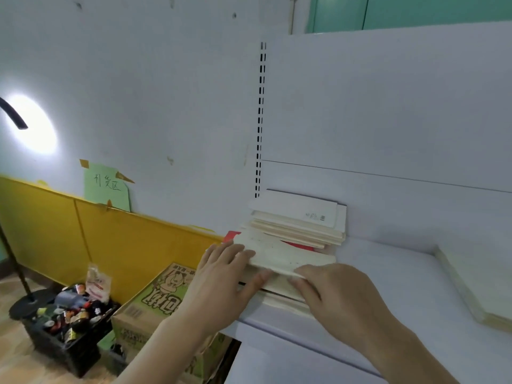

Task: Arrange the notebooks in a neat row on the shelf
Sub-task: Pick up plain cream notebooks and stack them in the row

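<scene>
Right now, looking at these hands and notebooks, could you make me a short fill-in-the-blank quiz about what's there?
1. Both hands rest on a pile of ____ at the left end of the shelf.
2. The left hand and right hand hold a notebook whose colour is ____.
3. Taped to the wall is a ____ paper sign.
4. On the floor, beside the cardboard box, stands a black ____ of small items.

Missing words: notebooks; cream; green; crate
</scene>
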`<move>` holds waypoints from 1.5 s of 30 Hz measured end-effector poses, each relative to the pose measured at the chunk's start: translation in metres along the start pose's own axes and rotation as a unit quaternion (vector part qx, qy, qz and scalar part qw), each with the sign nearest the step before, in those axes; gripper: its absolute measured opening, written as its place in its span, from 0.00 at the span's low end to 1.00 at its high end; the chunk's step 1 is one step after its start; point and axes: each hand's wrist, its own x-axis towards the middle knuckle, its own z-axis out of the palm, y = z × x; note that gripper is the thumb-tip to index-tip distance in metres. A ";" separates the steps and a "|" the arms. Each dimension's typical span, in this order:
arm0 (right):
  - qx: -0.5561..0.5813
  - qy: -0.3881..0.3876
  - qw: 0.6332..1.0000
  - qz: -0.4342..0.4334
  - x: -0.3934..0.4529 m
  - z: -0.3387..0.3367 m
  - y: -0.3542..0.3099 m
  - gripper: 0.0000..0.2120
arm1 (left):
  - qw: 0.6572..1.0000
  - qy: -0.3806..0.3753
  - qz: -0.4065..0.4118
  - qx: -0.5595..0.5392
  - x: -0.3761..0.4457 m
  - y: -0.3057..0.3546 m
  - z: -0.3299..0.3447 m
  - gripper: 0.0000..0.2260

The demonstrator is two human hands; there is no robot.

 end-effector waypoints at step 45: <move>-0.013 0.205 0.970 0.129 -0.033 0.015 -0.115 0.23 | 0.671 -0.025 -0.149 -0.726 -0.031 0.062 -0.058 0.10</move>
